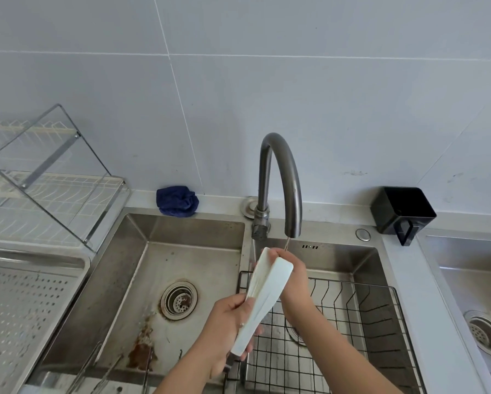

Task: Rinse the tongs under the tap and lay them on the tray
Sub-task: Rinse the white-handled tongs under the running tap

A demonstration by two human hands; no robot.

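Note:
White tongs slant upward over the divider between the two sink basins, their tips just below the curved grey tap. A thin stream of water runs from the spout. My left hand grips the tongs by the lower handle end. My right hand is behind the upper tips, its fingers touching them in the water. The perforated metal tray lies on the counter at the left.
A black wire basket sits in the right basin. The left basin has a drain and rust stains, with metal utensils at its near edge. A dish rack, blue cloth and black holder line the back.

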